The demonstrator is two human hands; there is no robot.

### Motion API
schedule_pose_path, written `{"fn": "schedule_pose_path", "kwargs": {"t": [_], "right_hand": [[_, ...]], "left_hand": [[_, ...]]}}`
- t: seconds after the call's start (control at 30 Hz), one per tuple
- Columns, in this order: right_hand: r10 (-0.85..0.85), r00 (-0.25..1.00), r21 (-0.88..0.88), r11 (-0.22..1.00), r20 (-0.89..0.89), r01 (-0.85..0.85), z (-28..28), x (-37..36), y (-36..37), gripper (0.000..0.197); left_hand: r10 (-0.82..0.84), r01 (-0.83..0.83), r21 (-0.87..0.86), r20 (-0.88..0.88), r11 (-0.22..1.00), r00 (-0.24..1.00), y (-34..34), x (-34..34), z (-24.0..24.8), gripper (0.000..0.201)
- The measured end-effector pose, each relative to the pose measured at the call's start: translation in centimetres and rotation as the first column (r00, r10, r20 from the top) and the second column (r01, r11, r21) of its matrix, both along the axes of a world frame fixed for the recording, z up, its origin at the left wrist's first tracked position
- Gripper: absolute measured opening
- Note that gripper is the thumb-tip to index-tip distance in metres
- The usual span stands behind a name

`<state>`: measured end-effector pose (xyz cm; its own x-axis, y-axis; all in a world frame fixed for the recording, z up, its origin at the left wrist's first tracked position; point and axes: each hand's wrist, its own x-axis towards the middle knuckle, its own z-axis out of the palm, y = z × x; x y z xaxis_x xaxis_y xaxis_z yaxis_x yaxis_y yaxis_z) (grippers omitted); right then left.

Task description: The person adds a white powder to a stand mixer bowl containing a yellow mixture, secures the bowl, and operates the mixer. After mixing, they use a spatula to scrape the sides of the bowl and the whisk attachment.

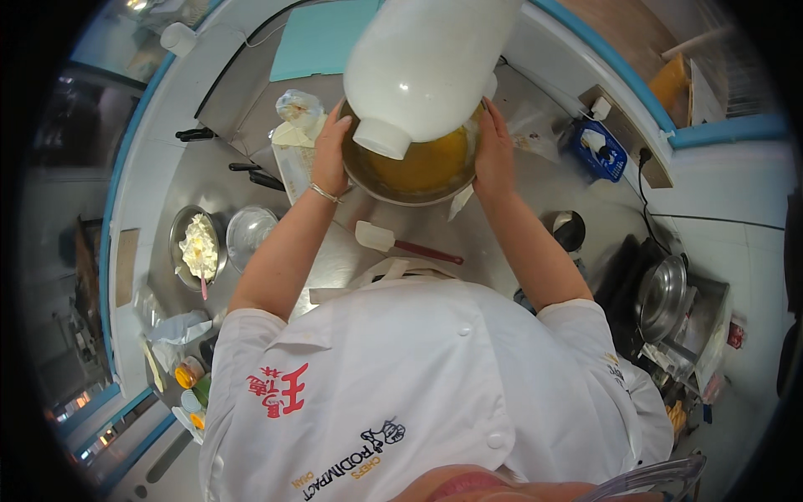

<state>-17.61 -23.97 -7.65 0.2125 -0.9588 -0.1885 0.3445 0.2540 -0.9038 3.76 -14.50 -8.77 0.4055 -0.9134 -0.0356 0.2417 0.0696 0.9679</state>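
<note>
A metal bowl (378, 191) with yellow, runny-looking contents (427, 170) sits under the white rounded head of a stand mixer (431, 67), which hides its far part. Against the bowl's left side my left hand (332, 151) is pressed, a bracelet on its wrist. My right hand (495, 155) holds the opposite side. Some fingers disappear behind the bowl and mixer. Between my forearms a spatula (401, 243) with a cream blade and dark red handle lies on the steel counter.
Left on the counter (322, 263) stand a bowl of pale creamy stuff (199, 245) with a pink handle in it and a clear-looking bowl (249, 232). Dark-handled tools (258, 175) lie behind. A blue basket (600, 152), a dark round pan (569, 230) and a steel bowl (661, 297) are right.
</note>
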Motion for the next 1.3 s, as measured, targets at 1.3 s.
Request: {"fn": "schedule_pose_path", "kwargs": {"t": [1.3], "right_hand": [[-0.011, 0.979, 0.041, 0.999, 0.202, 0.002, -2.4, -1.4, -1.4, 0.039]], "left_hand": [[0.123, -0.127, 0.015, 0.172, 0.992, 0.977, -1.6, -0.5, -1.4, 0.041]]}}
